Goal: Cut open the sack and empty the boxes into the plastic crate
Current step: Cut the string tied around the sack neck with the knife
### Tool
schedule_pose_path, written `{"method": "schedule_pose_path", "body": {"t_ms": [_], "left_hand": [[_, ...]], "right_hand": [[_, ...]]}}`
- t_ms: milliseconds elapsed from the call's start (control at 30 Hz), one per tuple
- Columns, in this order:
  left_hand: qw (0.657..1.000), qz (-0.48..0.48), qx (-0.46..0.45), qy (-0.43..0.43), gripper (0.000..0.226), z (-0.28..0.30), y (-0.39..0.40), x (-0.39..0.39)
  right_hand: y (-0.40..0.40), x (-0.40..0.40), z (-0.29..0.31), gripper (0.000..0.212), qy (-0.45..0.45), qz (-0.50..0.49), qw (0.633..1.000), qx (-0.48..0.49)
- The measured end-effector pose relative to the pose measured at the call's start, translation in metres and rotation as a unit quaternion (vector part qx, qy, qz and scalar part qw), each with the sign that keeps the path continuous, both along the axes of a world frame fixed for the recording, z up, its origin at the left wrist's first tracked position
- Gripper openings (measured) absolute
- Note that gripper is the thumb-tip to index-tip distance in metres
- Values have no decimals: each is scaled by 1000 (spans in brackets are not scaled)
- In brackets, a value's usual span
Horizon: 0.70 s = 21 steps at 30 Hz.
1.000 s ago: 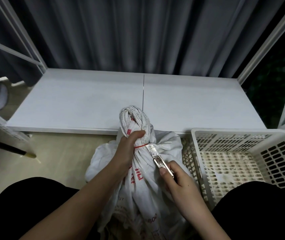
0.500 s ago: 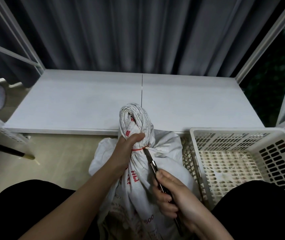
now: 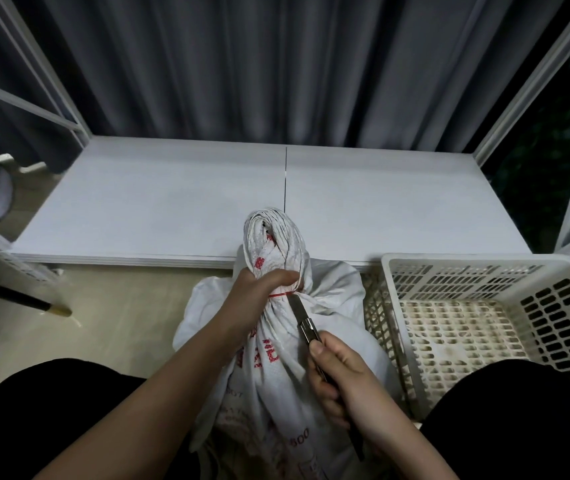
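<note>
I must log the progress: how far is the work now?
Done: nothing yet; the plastic crate holds no boxes. In hand: the left hand grips the sack neck, the right hand holds the knife blade at the red tie. Left: cutting, emptying.

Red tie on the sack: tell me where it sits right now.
In the head view, the red tie circles the sack neck at centre, just under the left hand, with the knife tip touching it.

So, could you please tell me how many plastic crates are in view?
1: the plastic crate stands on the floor right of the sack. Others may sit outside the frame.
</note>
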<state>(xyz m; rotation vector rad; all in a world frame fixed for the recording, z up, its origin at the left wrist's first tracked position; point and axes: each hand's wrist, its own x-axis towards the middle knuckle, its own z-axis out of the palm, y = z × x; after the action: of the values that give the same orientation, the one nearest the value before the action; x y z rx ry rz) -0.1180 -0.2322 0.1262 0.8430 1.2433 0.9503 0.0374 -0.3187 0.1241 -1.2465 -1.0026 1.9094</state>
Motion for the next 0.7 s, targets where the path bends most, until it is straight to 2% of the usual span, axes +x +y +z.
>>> {"method": "schedule_pose_path", "body": {"t_ms": [200,333,433,467,533,600,700], "left_hand": [[999,19,-11,-45,51,-3,1,3],[999,29,5,-34,57,-1,-2,3],[999,27,26,-32,33,1,-5,3],[999,27,30,-34,30,2,-7,3],[998,30,40,-32,43,2,-8,3],[998,39,43,-36,56,2,-8,4],[997,51,37,-43,60,0,-6,7]], "right_hand": [[-3,-4,-4,28,147,2,987,-63],[-6,-12,-3,28,245,13,964,-102],[-8,-16,-5,32,305,33,946,-110],[-9,-16,-6,33,315,37,942,-110],[-9,-16,-8,35,309,35,945,-105],[-9,-15,-8,37,267,26,959,-87],[-7,-14,-9,37,227,13,971,-70]]}}
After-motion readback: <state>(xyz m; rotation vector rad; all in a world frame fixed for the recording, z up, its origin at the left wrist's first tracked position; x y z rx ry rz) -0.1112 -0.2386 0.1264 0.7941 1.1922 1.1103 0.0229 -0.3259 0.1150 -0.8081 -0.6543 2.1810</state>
